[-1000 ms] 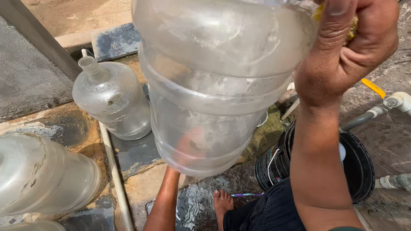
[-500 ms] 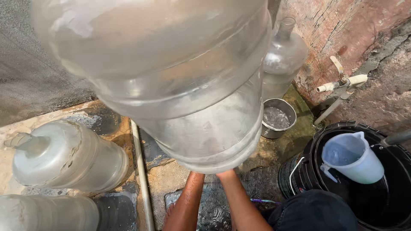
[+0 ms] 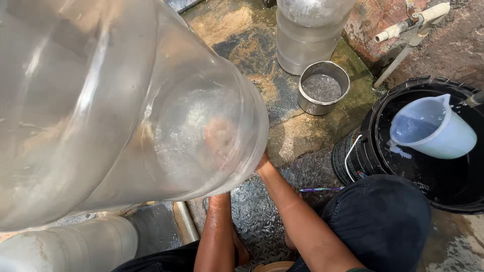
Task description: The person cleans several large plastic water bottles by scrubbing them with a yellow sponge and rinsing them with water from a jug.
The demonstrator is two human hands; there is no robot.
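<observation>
big clear jug held up, both hands under its base

the large clear plastic water jug (image 3: 126, 100) filled most of the view, tilted up close to the camera with its round bottom facing down toward the wet ground. water sheeted and beaded on the inside of its base. and there was the left hand (image 3: 219, 141), seen only as a blur through the plastic, pressed flat against the bottom of the jug; its fingers could not be made out clearly. the right hand (image 3: 262, 163) sat at the lower right rim of the base, touching it, mostly hidden behind the jug, so whether it was curled or flat could not be told. both forearms rose from the bottom of the frame to meet the jug.

outward now: a second clear jug (image 3: 65, 247) lay at the lower left, just beside the held one. a third clear jug (image 3: 307, 30) stood upright at the top, and just in front of it sat a small steel pot (image 3: 322, 88) with water in it. to the right, a black bucket (image 3: 368, 151) held dark water and a pale blue plastic pitcher (image 3: 433, 128). a white pipe (image 3: 408, 25) ran along the wall at the top right. the wet stone floor (image 3: 297, 136) was patched with green.
</observation>
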